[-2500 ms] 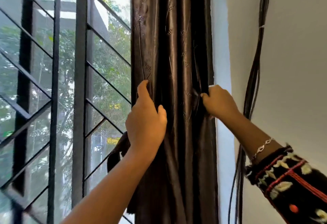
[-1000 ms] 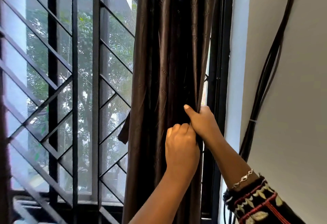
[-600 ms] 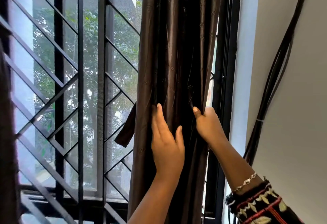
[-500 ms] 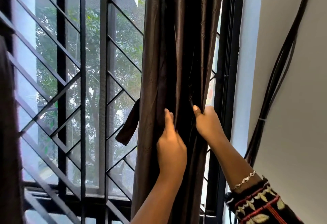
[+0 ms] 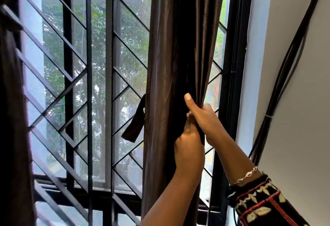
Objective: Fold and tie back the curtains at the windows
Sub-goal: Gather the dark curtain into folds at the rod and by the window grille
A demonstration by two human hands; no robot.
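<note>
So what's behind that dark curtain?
A barred window grille with trees beyond shows either side of the curtain, and a fabric strap pokes out at its left edge. Whatever is directly behind the folds is covered.

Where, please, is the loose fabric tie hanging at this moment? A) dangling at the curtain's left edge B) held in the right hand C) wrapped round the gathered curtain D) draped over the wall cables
A: the tie dangles free at the left edge of the curtain, in front of the window bars, while the left hand and right hand grip folds further right.
</note>
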